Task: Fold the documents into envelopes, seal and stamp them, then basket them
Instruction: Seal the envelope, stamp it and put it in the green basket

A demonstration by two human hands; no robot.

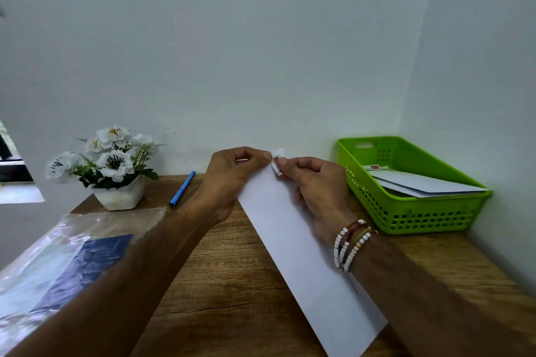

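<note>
From the head view, a white envelope (304,255) is seen lying diagonally on the wooden worktop (226,284), its far corner lifted between both hands. A small stamp (277,161) is pinched between fingertips of the left hand (232,180) and right hand (316,191); both grips are closed on it. Stamping is judged under way. Finished envelopes already lie in the green basket (412,211) at the right rear corner; this one is not yet basketed. A flower pot (119,194), blue pen (182,188) and plastic packet (58,264) occupy the left side, against white walls.
</note>
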